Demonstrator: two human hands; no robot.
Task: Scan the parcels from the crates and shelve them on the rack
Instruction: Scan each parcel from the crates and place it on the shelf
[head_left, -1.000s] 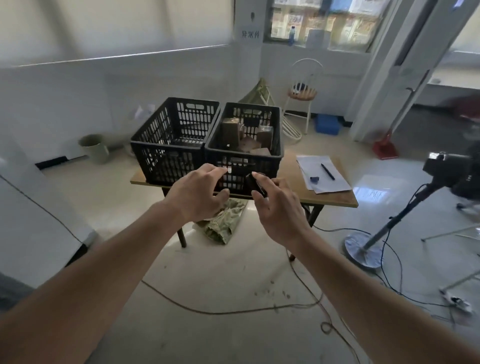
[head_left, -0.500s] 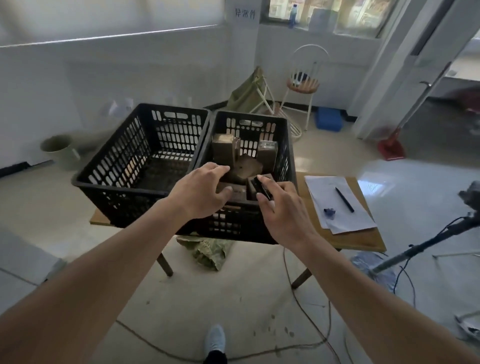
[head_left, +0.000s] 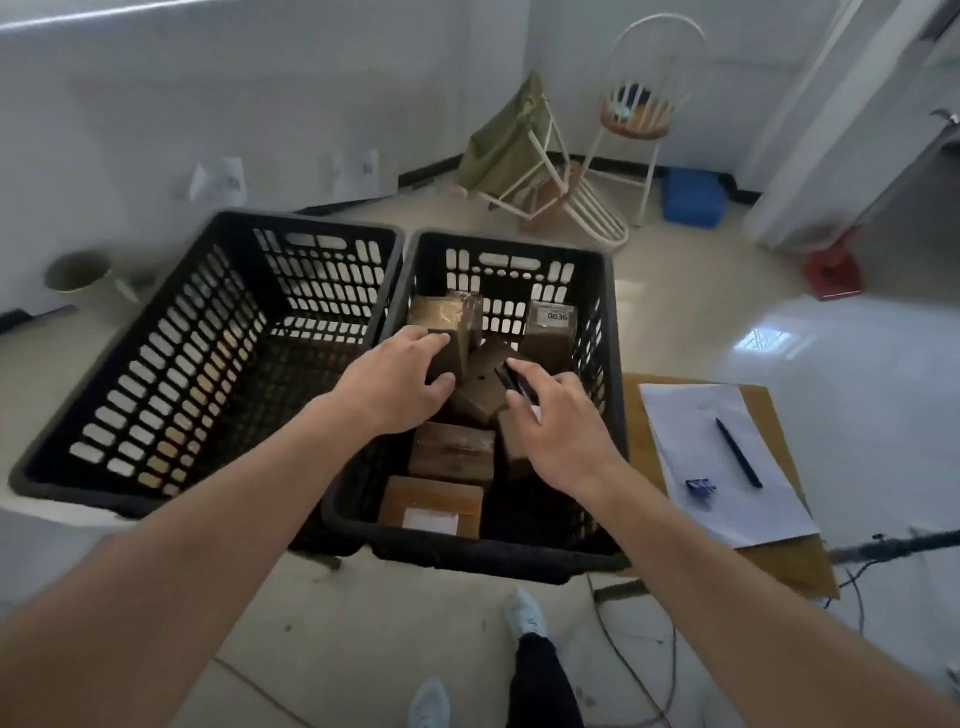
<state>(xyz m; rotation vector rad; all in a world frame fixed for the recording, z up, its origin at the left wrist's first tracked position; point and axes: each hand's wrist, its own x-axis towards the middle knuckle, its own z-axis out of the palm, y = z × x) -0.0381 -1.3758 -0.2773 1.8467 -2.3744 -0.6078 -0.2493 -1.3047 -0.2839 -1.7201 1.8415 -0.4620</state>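
Note:
Two black plastic crates stand side by side on a low wooden table. The left crate (head_left: 156, 364) holds nothing I can see. The right crate (head_left: 605, 322) holds several brown cardboard parcels, among them an upright parcel (head_left: 441, 322), a tilted parcel (head_left: 480, 389) in the middle, and a parcel with a 0836 label (head_left: 550, 327) at the back right. My left hand (head_left: 395, 384) reaches into the right crate, fingers spread and touching the upright parcel. Over the tilted parcel, my right hand (head_left: 561, 426) holds a small black scanner (head_left: 511, 379).
The wooden table (head_left: 789, 566) carries white paper sheets (head_left: 727, 467), a black pen (head_left: 737, 452) and a small blue clip (head_left: 701, 486) to the right of the crates. Cables trail on the floor. White chairs (head_left: 639, 119), a blue box (head_left: 691, 197) and a red dustpan (head_left: 831, 270) stand beyond.
I have stepped up to the table and lean over the crates. Both hands moved forward into the right crate; my left hand now touches the upright parcel.

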